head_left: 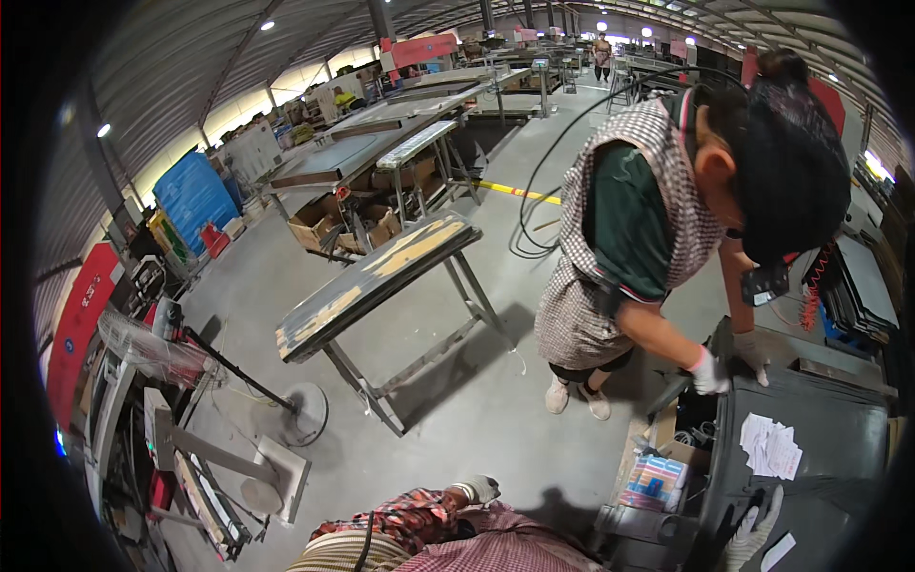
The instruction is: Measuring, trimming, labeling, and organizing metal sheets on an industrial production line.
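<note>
One white slip (778, 551) is lying in from the left edge of the worktop (824, 419), its long axis slanting away rightward, one paper pile (770, 448) lying beyond; the right hand (751, 536) is spreading its fingers beside it, well apart from the left hand (478, 489), whose grip I cannot tell

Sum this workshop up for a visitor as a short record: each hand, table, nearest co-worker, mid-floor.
Left hand: white-gloved, near the pink checked apron; grip unclear
Right hand: white-gloved, fingers extended, at the dark grey table; contact unclear
On table: white papers, narrow white paper slip
Nearby: co-worker in checked apron and dark green top, bending over table
Mid-floor: long, dark, tan-patched bench, metal legs
</note>
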`<state>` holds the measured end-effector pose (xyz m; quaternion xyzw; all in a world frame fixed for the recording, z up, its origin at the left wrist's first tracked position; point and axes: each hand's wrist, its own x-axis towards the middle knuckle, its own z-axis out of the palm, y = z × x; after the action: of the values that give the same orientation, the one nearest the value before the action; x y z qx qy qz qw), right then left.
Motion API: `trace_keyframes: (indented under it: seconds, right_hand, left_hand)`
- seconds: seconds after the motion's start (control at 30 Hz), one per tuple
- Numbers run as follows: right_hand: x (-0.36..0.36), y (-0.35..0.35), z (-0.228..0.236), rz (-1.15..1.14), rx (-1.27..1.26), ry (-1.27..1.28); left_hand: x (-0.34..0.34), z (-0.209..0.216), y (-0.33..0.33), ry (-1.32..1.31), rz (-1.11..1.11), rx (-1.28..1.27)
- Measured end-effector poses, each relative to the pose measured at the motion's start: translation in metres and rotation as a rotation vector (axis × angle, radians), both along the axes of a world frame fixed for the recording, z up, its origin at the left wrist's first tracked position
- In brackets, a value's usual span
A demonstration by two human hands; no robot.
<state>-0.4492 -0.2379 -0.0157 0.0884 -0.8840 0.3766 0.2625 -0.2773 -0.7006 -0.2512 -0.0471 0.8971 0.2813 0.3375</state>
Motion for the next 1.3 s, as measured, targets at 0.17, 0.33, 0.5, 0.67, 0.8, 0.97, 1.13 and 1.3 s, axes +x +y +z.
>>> trace_keyframes:
  seconds: [0.17, 0.33, 0.5, 0.67, 0.8, 0.97, 1.13, 1.3]
  right_hand:
    - [0.012, -0.136, -0.024, 0.277, -0.148, -0.148]
    - [0.052, -0.263, -0.106, 0.576, 0.044, -0.441]
    - [0.07, -0.304, -0.144, 0.806, 0.069, -0.496]
    - [0.043, -0.306, -0.191, 0.763, 0.229, -0.702]
    - [0.006, -0.336, -0.254, 0.562, -0.212, -1.19]
    - [-0.049, -0.353, -0.339, 0.088, -0.684, -1.408]
    - [-0.013, -0.409, -0.333, 0.308, -0.66, -1.476]
    - [0.038, -0.488, -0.259, 0.748, 0.361, -1.001]
  left_hand:
    - [0.02, 0.002, -0.057, -0.063, 0.345, 0.183]
    - [0.071, -0.031, -0.155, -0.002, 0.411, 0.056]
    - [0.152, -0.049, -0.246, 0.062, 0.008, -0.27]
    - [0.203, -0.073, -0.302, 0.014, 0.529, -0.357]
    - [0.277, -0.11, -0.339, 0.264, 1.522, -0.11]
    - [0.232, -0.012, -0.377, 0.42, 2.169, 0.324]
    - [0.264, 0.018, -0.446, 0.916, 2.288, 0.651]
    - [0.253, 0.034, -0.511, 0.818, 2.37, 0.788]
